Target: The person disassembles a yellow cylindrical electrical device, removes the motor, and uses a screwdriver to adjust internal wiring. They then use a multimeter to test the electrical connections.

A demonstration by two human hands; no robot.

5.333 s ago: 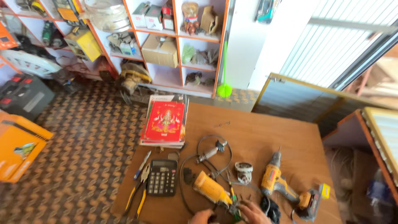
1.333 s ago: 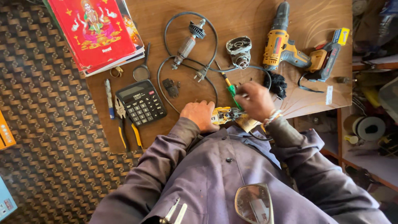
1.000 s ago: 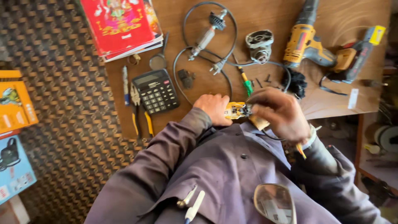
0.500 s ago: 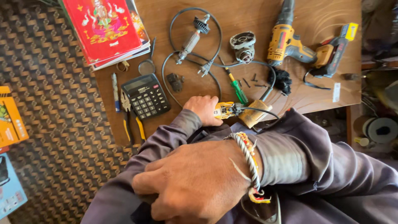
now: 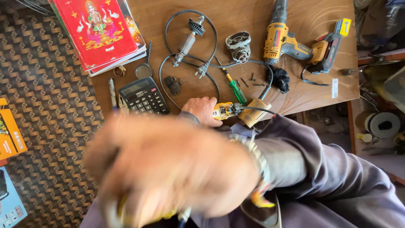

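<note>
Head view, looking straight down over a wooden table (image 5: 168, 17). Left hand (image 5: 203, 110) resting at the near table edge, fingers curled around the yellow tool body (image 5: 230, 111), evidently pinning it there so it cannot slide. Black cord (image 5: 265, 71) running from that body up and around toward the far side. Right hand (image 5: 168, 169) raised close to the lens, large and blurred, wristband showing at the cuff; whether open or closed, and whether anything sits in it, cannot tell.

Loose parts spread just beyond the left hand, apparently laid out within easy reach: green-handled screwdriver (image 5: 236, 89) just beside the tool body, a few dark screws (image 5: 249, 80) a little farther, motor armature (image 5: 187, 40) lying inside a loop of cord, grey gear housing (image 5: 238, 45) to its right. Small black piece (image 5: 172, 83) near the calculator (image 5: 143, 98) at left, with pliers (image 5: 113, 90) partly hidden beside it. Red picture book stack (image 5: 99, 31) at the far left corner, overhanging the table edge. Yellow cordless drill (image 5: 280, 38) at far right, a second red-and-black drill (image 5: 327, 47) lying against it, both well apart from the hands. Patterned floor (image 5: 46, 93) at left, with coloured boxes (image 5: 10, 135) on it.
</note>
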